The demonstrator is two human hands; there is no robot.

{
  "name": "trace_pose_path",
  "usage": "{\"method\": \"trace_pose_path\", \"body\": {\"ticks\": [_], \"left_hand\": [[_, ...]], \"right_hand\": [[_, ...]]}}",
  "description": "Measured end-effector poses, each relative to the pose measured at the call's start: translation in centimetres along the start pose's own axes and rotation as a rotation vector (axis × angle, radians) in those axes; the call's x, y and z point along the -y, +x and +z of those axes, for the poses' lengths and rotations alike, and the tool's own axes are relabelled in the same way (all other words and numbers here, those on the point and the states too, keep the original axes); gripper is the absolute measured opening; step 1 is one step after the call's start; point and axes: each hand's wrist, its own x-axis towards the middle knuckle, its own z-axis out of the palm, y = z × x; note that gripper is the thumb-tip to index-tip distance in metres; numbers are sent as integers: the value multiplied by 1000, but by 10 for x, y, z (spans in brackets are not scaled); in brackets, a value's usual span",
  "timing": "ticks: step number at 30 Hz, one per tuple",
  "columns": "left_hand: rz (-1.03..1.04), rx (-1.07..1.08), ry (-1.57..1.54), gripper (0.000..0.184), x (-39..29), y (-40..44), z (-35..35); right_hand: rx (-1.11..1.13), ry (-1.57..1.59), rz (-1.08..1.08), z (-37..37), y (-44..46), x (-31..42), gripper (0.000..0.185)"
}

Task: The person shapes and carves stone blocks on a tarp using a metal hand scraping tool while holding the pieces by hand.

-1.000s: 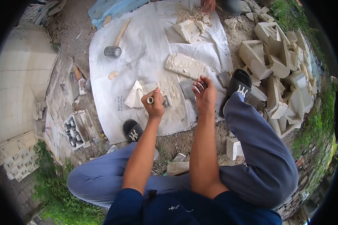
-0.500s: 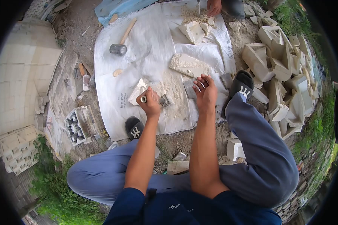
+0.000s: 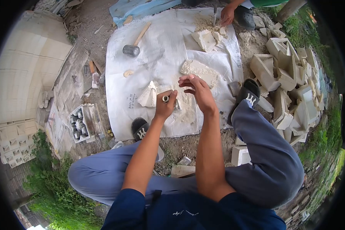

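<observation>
broken pale blocks (image 3: 285, 78) are heaped at right, green plants (image 3: 51, 188) lower left, a blue sheet (image 3: 140, 9) up top.

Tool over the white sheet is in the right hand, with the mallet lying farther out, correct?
Wrong hand: in the head view, the left hand grips the tool over the white sheet; the right hand is open. The mallet does lie farther out.
</observation>
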Motion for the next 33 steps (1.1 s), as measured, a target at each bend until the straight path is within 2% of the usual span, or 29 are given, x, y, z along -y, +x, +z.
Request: {"method": "trace_pose_path", "body": {"ticks": [1, 2, 4, 7, 10, 14, 18, 19, 20, 22, 23, 25, 27, 30, 32, 33], "left_hand": [[-32, 118, 132, 32, -5, 3, -1], [7, 118, 188, 24, -11, 1, -2], [100, 223, 453, 39, -6, -3, -20], [40, 195, 394, 43, -8, -17, -40], [16, 124, 343, 43, 0, -26, -54], [48, 143, 367, 41, -1, -27, -59], [41, 159, 276, 42, 28, -27, -61], [-44, 169, 270, 43, 33, -28, -64], [-127, 179, 264, 44, 39, -29, -69], [-134, 105, 258, 39, 47, -34, -77], [-168, 21, 286, 34, 50, -35, -81], [-165, -134, 305, 29, 65, -38, -84], [-196, -162, 291, 28, 77, -36, -86], [-231, -196, 315, 28, 93, -39, -90], [-229, -187, 356, 29, 99, -47, -88], [-249, -236, 415, 33, 99, -50, -85]], "right_hand": [[108, -109, -26, 12, 0, 3, 41], [214, -223, -52, 24, -2, 7, 43], [290, -447, 96, 42, -11, 18, 46], [334, -482, 81, 49, -12, -2, 46], [309, -592, 168, 50, -11, -17, 46], [293, -698, 85, 64, -12, -16, 45], [302, -839, -16, 67, -15, -15, 42], [225, -727, 7, 63, -12, -29, 36], [232, -749, 12, 54, -9, -37, 36], [132, -658, -90, 60, -9, -34, 33], [90, -700, -65, 61, -10, -31, 34], [95, -733, -74, 64, -4, -31, 36], [105, -756, -88, 67, 9, -32, 38], [150, -809, 19, 71, 26, -25, 36], [-11, -810, 285, 80, 33, -2, 39], [-2, -900, 408, 69, 44, 5, 38]]}}
